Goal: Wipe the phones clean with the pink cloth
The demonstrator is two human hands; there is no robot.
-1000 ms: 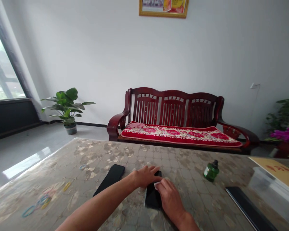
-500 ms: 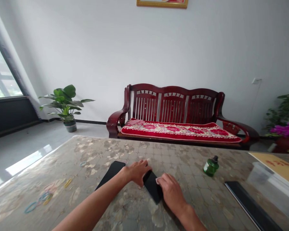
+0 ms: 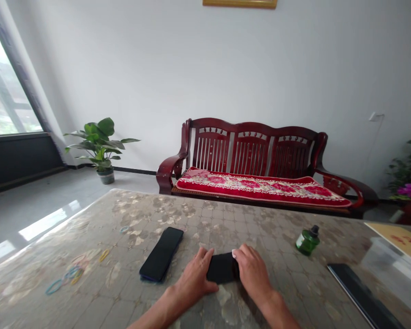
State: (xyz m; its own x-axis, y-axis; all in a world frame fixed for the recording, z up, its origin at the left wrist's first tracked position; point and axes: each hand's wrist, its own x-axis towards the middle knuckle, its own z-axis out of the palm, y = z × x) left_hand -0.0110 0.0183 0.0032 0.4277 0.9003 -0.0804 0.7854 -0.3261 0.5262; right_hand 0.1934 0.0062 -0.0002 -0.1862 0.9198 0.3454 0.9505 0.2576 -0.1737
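Note:
A black phone (image 3: 221,268) lies crosswise between my two hands, low over the patterned tabletop. My left hand (image 3: 199,273) grips its left end, fingers at the far edge and thumb at the near edge. At its right end my right hand (image 3: 252,270) is closed, with a small white piece (image 3: 234,253) pinched at the fingertips against the phone. Another black phone (image 3: 162,254) lies left of my left hand, with a dark blue edge showing under it.
On the table (image 3: 294,283) stands a green bottle (image 3: 307,240); a long dark object (image 3: 363,292) and a clear box (image 3: 390,265) are at the right. Coloured rubber bands (image 3: 71,273) lie at the left. Beyond is a wooden bench (image 3: 250,151).
The phone between my hands has turned from slanting to crosswise. My left hand has moved nearer and now grips its left end. The view has shifted slightly left.

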